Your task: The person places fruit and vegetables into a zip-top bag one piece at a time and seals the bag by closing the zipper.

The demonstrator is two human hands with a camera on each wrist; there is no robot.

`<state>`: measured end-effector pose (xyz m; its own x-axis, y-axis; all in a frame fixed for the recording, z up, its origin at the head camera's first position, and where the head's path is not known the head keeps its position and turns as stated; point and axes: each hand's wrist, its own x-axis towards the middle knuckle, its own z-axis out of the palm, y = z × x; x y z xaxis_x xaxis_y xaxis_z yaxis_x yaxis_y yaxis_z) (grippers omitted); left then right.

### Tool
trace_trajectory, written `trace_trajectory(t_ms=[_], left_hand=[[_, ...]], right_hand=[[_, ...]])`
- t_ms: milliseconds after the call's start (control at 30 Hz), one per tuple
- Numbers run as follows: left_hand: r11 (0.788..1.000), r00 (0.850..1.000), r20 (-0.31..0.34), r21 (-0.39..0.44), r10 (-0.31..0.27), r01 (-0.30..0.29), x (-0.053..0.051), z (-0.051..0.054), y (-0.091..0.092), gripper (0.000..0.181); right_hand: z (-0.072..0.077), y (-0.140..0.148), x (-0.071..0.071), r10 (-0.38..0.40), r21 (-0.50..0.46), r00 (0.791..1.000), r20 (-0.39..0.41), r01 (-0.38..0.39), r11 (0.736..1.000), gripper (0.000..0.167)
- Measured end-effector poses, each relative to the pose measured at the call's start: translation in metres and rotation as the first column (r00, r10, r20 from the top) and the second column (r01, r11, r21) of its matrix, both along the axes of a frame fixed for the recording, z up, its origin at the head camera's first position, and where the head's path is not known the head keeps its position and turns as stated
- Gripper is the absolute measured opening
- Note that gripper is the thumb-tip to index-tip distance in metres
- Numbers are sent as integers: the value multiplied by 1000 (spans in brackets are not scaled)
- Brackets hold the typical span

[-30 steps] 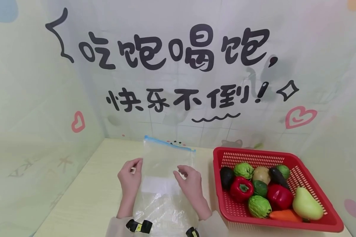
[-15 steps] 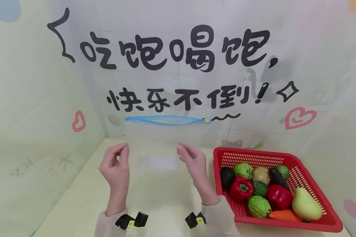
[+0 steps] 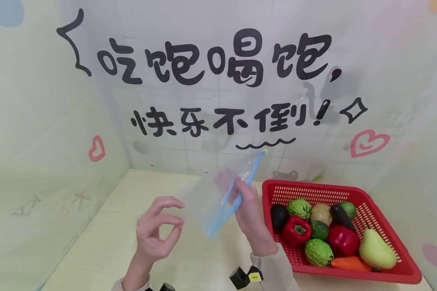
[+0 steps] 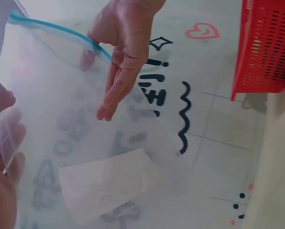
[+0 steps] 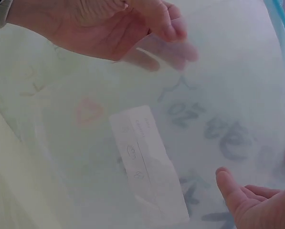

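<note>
A clear zip bag (image 3: 200,202) with a blue zip edge (image 3: 218,222) hangs tilted above the table. My left hand (image 3: 156,230) pinches one side of it; in the right wrist view the thumb of that hand (image 5: 109,28) lies in front of the film and several fingers show behind it. At the blue edge, my right hand (image 3: 249,210) has its thumb and fingers on opposite sides of the film. The left wrist view shows the right hand (image 4: 130,43) with long, straight fingers, apart from the thumb. A white printed label (image 4: 104,183) shows through the film.
To the right stands a red plastic basket (image 3: 357,275) holding a red bell pepper (image 3: 296,232), a green pear (image 3: 376,250), a carrot (image 3: 349,264), an eggplant (image 3: 342,218) and other produce. A printed curtain (image 3: 204,153) stands behind the pale table (image 3: 113,242).
The bag rose off the table, then swung so its blue edge slants toward the right hand. The right hand moved from the bag's side to its zip edge. The basket stayed put.
</note>
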<state>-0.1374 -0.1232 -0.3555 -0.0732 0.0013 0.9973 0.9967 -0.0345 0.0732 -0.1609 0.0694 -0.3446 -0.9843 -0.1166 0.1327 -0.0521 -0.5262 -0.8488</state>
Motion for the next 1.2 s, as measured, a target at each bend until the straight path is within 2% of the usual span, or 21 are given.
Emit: trace_trajectory(t_ms=[67,133,167,200,233,267,300,367,400,433,467,500,567,633,700,767,833,900,967,1033,1200], left_hand=[[992,997,68,-121,39,-31,5,-11,-1,21],[968,986,138,-245,92,-56,8,-24,-4,30],[952,977,185,-302,110,-50,10,-31,-5,34],[934,960,245,-356,135,-41,11,-38,-6,35],[913,937,304,-407,175,-38,12,-44,-6,35],[890,906,361,-454,223,-38,12,-51,-5,34],[869,865,421,-494,272,-32,13,-54,-3,32],[828,767,531,-560,361,-2,13,-59,4,36],[805,718,562,-593,410,4,13,-62,9,42],[782,680,575,-623,455,3,12,-64,14,46],[761,653,580,-649,487,9,12,-66,19,51],[743,637,578,-670,510,14,10,-68,24,53],[710,639,548,-704,541,2,8,-73,33,47],[695,659,505,-718,558,-38,6,-77,41,33],[706,679,487,-705,549,-65,4,-81,47,21],[723,689,480,-685,543,-92,3,-84,51,16],[733,686,481,-671,546,-113,2,-87,53,19],[732,687,463,-665,560,-148,0,-89,53,22],[730,684,445,-657,578,-189,-2,-91,51,23],[724,670,432,-649,604,-234,-5,-91,46,24],[726,614,448,-606,649,-325,-15,-79,30,23]], right_hand=[[-11,3,0,-12,44,998,58,10,999,42],[-25,4,1,-14,72,995,102,7,997,42],[-32,3,1,-13,85,993,118,3,996,43],[-38,2,1,-9,97,992,124,-3,995,43],[-44,2,2,-8,107,991,132,-6,994,44],[-49,1,4,-9,121,990,142,-8,993,44],[-54,-1,6,-7,129,989,149,-12,992,44],[-62,-4,10,-24,155,984,174,-3,988,45],[-66,-5,12,-30,168,983,180,-1,986,45],[-70,-6,14,-38,187,981,190,2,982,44],[-74,-7,16,-39,209,979,201,-4,978,42],[-77,-8,18,-41,235,976,214,-11,972,39],[-84,-8,22,-39,289,971,236,-32,957,35],[-89,-7,25,-22,325,965,262,-67,943,36],[-95,-7,26,-3,336,957,289,-98,937,35],[-101,-6,27,19,326,953,302,-122,937,33],[-107,-6,28,23,322,951,308,-127,938,31],[-113,-6,28,10,332,951,308,-117,936,31],[-118,-6,30,0,352,952,305,-113,929,35],[-123,-6,32,-18,370,953,301,-99,924,43],[-132,-2,37,-36,406,953,300,-94,909,56]])
